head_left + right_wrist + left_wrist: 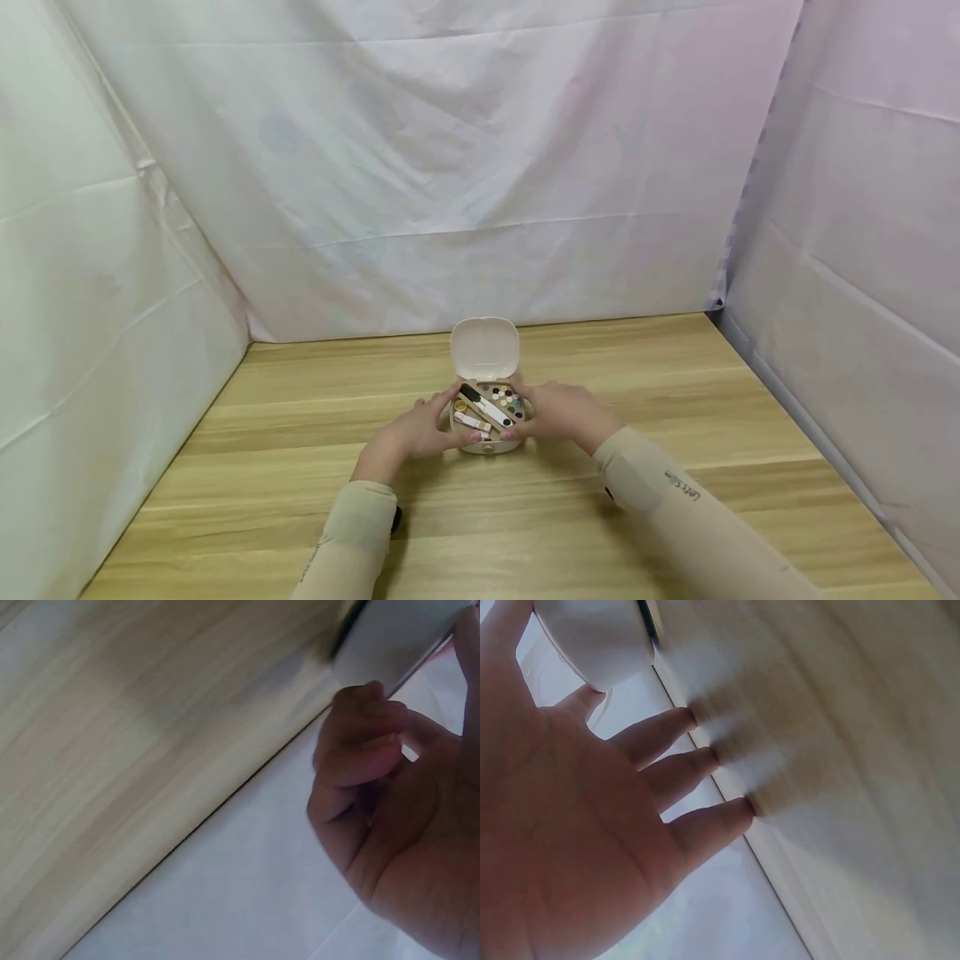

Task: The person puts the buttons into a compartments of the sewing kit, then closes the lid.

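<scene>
A small white case stands on the table with its lid raised at the back. Inside, a tray holds a white-handled piece with a black end, several small coloured round pieces, a gold ring-like piece and pale printed strips. My left hand grips the case's left side between thumb and index finger; its other fingers stretch down to the table in the left wrist view. On the opposite side my right hand holds the case, thumb at the front rim, remaining fingers curled beside the wall.
The wood-grain table runs back to a hanging white cloth. More white cloth closes off the left and right sides. The raised lid stands a short way in front of the back cloth.
</scene>
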{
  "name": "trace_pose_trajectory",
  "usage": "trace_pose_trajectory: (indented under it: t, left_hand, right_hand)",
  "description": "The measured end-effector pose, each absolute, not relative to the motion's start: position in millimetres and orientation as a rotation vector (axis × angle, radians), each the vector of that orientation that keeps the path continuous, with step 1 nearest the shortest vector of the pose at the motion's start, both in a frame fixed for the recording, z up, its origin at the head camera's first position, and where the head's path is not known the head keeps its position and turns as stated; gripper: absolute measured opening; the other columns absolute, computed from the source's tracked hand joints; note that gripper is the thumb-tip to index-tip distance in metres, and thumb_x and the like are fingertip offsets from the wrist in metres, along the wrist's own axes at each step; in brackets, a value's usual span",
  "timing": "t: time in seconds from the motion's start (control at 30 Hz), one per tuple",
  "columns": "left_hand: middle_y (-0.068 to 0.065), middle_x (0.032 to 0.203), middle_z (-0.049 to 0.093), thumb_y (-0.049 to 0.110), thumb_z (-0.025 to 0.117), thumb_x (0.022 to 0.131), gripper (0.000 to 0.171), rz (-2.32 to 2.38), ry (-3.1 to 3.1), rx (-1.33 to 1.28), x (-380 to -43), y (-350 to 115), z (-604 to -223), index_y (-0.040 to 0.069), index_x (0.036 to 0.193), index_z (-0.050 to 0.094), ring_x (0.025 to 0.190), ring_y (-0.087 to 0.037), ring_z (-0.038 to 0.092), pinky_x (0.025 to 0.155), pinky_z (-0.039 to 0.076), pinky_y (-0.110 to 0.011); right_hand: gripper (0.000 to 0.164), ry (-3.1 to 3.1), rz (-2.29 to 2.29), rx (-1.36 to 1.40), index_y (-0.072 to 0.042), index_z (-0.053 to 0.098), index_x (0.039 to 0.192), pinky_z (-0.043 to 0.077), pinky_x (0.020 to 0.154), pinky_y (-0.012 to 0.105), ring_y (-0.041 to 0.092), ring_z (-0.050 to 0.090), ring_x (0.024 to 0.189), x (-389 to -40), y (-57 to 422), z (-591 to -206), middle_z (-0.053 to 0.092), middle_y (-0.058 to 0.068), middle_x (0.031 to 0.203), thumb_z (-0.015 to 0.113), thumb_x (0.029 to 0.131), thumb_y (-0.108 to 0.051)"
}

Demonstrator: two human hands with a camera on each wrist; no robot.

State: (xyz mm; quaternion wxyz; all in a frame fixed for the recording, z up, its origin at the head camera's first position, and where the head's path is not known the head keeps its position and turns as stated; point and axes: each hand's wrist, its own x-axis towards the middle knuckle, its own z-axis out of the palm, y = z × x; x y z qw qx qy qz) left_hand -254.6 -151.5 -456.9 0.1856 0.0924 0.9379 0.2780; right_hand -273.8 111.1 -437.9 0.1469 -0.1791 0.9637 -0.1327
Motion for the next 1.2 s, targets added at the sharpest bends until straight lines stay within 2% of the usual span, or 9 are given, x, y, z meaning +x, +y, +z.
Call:
trace_pose_trajectory:
  t: [0.13, 0.3, 0.4, 0.53, 0.67, 0.87, 1.2]
  left_hand:
    - [-0.022, 0.172, 0.035, 0.069, 0.076, 0.088, 0.103, 0.793, 2.662, 0.26, -255.4, -151.0, -453.7, 0.037, 0.17, 0.024, 0.16, -0.05, 0.03, 0.124, 0.03, -0.073]
    - [-0.017, 0.175, 0.031, 0.072, 0.074, 0.087, 0.102, 0.699, 2.69, 0.222, -254.1, -146.4, -447.6, 0.04, 0.17, 0.023, 0.162, -0.052, 0.021, 0.124, 0.025, -0.077]
    - [-0.018, 0.176, 0.026, 0.075, 0.072, 0.087, 0.102, 0.631, 2.705, 0.209, -251.6, -139.5, -445.0, 0.04, 0.17, 0.024, 0.164, -0.051, 0.016, 0.125, 0.021, -0.077]
    - [-0.02, 0.175, 0.028, 0.077, 0.071, 0.087, 0.102, 0.586, 2.72, 0.192, -247.1, -126.9, -444.4, 0.04, 0.169, 0.025, 0.164, -0.05, 0.018, 0.126, 0.02, -0.077]
    - [-0.021, 0.174, 0.03, 0.078, 0.069, 0.087, 0.101, 0.568, 2.733, 0.204, -243.5, -114.3, -446.1, 0.041, 0.169, 0.024, 0.163, -0.051, 0.021, 0.125, 0.02, -0.078]
    - [-0.021, 0.173, 0.034, 0.08, 0.07, 0.085, 0.103, 0.575, 2.762, 0.206, -241.8, -105.3, -448.7, 0.041, 0.169, 0.026, 0.162, -0.051, 0.024, 0.125, 0.018, -0.079]
    - [-0.014, 0.172, 0.039, 0.079, 0.073, 0.083, 0.107, 0.586, 2.794, 0.239, -229.5, -106.6, -451.6, 0.031, 0.169, 0.032, 0.161, -0.05, 0.028, 0.125, 0.019, -0.079]
  right_hand:
    - [0.106, 2.776, -0.38, -0.388, -0.035, 0.034, 0.167, 0.051, 0.107, 0.065, 0.045, 0.061, 0.137, -265.6, 106.0, -428.1, 0.06, 0.02, 0.155, 0.076, 0.079, -0.077]
    - [0.105, 2.763, -0.395, -0.294, -0.038, 0.035, 0.166, 0.051, 0.106, 0.063, 0.047, 0.059, 0.139, -262.2, 104.3, -421.7, 0.055, 0.023, 0.158, 0.078, 0.078, -0.076]
    - [0.105, 2.758, -0.424, -0.276, -0.037, 0.036, 0.166, 0.048, 0.109, 0.067, 0.048, 0.056, 0.142, -260.9, 109.6, -423.0, 0.054, 0.023, 0.159, 0.079, 0.078, -0.076]
    - [0.106, 2.74, -0.461, -0.271, -0.038, 0.034, 0.167, 0.043, 0.113, 0.072, 0.049, 0.053, 0.145, -257.5, 122.7, -428.2, 0.054, 0.022, 0.159, 0.078, 0.078, -0.077]
    - [0.107, 2.717, -0.489, -0.278, -0.037, 0.031, 0.168, 0.044, 0.113, 0.072, 0.05, 0.052, 0.145, -253.1, 136.9, -432.1, 0.053, 0.023, 0.16, 0.077, 0.08, -0.076]
    - [0.108, 2.685, -0.614, -0.282, -0.032, 0.03, 0.169, 0.041, 0.114, 0.074, 0.054, 0.05, 0.145, -249.2, 147.5, -433.2, 0.049, 0.026, 0.161, 0.081, 0.081, -0.068]
    - [0.112, 2.572, -0.845, -0.272, -0.033, 0.023, 0.171, 0.032, 0.118, 0.079, 0.059, 0.041, 0.149, -239.1, 145.8, -439.2, 0.04, 0.027, 0.167, 0.087, 0.081, -0.056]
